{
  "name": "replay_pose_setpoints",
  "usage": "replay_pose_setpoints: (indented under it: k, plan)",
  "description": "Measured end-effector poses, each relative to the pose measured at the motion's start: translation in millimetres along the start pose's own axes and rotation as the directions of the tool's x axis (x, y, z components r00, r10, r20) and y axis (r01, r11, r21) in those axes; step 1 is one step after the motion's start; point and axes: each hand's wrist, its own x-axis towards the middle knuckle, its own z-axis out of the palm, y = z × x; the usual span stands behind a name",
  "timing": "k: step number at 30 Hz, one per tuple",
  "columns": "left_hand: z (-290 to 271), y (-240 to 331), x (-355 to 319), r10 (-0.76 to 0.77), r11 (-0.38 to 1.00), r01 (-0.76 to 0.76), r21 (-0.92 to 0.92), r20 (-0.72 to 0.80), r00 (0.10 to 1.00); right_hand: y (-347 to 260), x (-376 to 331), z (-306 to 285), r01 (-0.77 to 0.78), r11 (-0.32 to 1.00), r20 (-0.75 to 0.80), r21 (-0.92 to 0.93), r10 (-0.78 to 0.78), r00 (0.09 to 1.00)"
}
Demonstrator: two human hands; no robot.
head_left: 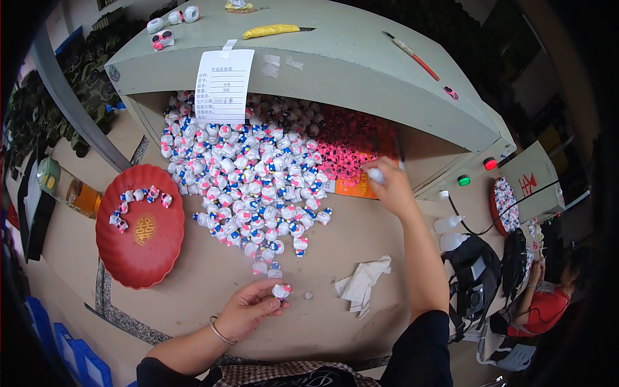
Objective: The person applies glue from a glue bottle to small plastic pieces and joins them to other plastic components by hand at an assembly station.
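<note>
Near the table's front, my left hand (248, 311) pinches a small white and pink figurine (281, 291) between thumb and fingers. My right hand (394, 187) reaches forward, closed around a small white bottle (376, 175), partly hidden by the fingers. Just beyond it lies a heap of small pink glasses-shaped pieces (338, 155) on an orange printed sheet (353, 188). A large pile of white, blue and pink figurines (251, 174) spreads from under the shelf toward my left hand. Several figurines (153, 193) stand in an arc on a red scalloped plate (138, 267) at left.
A crumpled white cloth (365, 286) lies between my forearms. Overhead, the grey shelf (348, 45) bears a yellow-handled knife (274, 30) and a brush (409, 54). Bottles (449, 224) and a black bag (476, 271) sit at right, near another person (548, 309). A drink bottle (77, 187) stands left.
</note>
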Motion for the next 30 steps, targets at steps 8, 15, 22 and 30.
replay_pose_setpoints:
  k: [8, 15, 22, 30]
  plan:
    - [0, 1, 3, 0.001, 1.000, -0.001, 0.005, 0.012, 1.000, 14, -12, 18, 0.071, 0.944, 0.086, -0.321, -0.046, 0.995]
    - [10, -4, -3, 0.032, 0.999, -0.034, 0.033, 0.049, 0.998, 2, -41, -2, -0.099, 0.972, -0.083, -0.211, 0.083, 0.993]
    - [8, -3, -6, 0.101, 0.987, -0.113, 0.112, 0.104, 0.989, -119, -106, -1, -0.489, 0.473, 0.324, 0.732, 0.391, 0.862]
    - [16, -4, -4, 0.110, 0.971, -0.152, 0.183, 0.218, 0.970, -151, -146, 43, -0.576, 0.416, 0.460, 0.703, 0.352, 0.815]
